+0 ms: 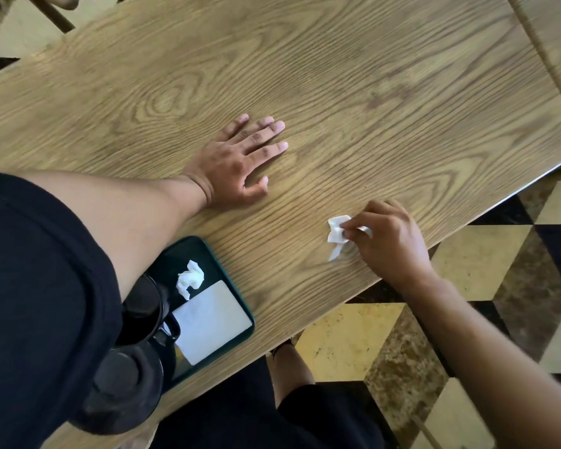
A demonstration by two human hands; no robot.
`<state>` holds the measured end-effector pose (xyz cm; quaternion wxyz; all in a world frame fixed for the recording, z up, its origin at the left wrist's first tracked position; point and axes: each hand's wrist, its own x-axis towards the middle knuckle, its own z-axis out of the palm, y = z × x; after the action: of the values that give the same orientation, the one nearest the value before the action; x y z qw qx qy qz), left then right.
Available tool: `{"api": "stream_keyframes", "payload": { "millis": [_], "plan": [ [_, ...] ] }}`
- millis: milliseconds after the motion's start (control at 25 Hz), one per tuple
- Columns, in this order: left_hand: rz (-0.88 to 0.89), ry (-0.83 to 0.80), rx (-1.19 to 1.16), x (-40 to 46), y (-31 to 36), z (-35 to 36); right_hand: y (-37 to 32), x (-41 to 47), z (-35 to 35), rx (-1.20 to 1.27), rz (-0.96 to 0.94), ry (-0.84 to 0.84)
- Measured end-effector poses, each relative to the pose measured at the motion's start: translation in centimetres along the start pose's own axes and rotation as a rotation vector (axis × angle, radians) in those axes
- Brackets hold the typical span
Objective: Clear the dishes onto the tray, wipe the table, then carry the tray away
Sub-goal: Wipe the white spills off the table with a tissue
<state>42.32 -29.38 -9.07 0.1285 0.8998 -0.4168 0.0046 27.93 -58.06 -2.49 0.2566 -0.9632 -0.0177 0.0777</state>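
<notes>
the right hand (389, 241) pinches a crumpled tissue (337, 233) against the worktop (337, 76) at lower right to wipe it, the left hand (237, 163) spread flat at centre as a brace, the tray (237, 299) with dark cups (136, 319) waiting lower left.

a wood-grain table top (353, 76) spreads beneath both hands. beyond the right hand, past the table's edge, the floor (486, 264) is tiled in yellow, black and mottled brown diamonds. daylight falls evenly across everything.
</notes>
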Motion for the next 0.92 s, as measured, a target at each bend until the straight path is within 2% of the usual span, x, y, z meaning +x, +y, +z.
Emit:
{"api": "stream_keyframes", "payload": {
  "millis": [80, 120, 240, 320, 400, 480, 560, 680, 760, 800, 920],
  "plan": [
    [-0.001, -0.006, 0.004, -0.2, 0.0, 0.0, -1.9, -2.7, 1.5, 0.111, 0.285, 0.177],
    [-0.001, -0.013, 0.006, -0.1, 0.0, -0.1, -3.2, -4.0, 2.6, 0.156, 0.335, 0.206],
    [0.005, -0.005, -0.003, -0.1, 0.0, 0.0, -6.9, -6.6, 4.9, 0.22, 0.288, 0.082],
    [0.006, 0.001, -0.012, -0.1, 0.0, 0.1, -6.1, -5.6, 4.1, 0.173, 0.202, 0.031],
    [-0.002, 0.001, -0.018, -0.2, 0.0, 0.0, -3.6, -2.4, 2.7, 0.152, 0.256, 0.098],
    [-0.01, -0.007, -0.023, -0.2, 0.1, -0.1, -2.0, 0.2, 2.0, 0.176, 0.419, 0.218],
    [-0.018, -0.026, -0.021, 0.0, 0.4, -0.4, -3.1, -0.6, 3.0, 0.209, 0.45, 0.202],
    [-0.014, -0.044, -0.015, 0.0, 0.4, -0.8, -6.3, -6.4, 4.2, 0.187, 0.194, -0.015],
    [-0.021, -0.035, -0.014, 0.0, 0.6, -0.8, -5.0, -5.3, 3.4, 0.145, 0.118, -0.06],
    [-0.026, -0.032, -0.018, 0.1, 0.6, -0.8, -3.9, -2.9, 2.9, 0.135, 0.149, -0.008],
    [-0.014, -0.022, -0.009, 0.0, 0.6, -1.0, -3.1, 4.6, 1.9, 0.19, 0.397, 0.159]
  ]
}}
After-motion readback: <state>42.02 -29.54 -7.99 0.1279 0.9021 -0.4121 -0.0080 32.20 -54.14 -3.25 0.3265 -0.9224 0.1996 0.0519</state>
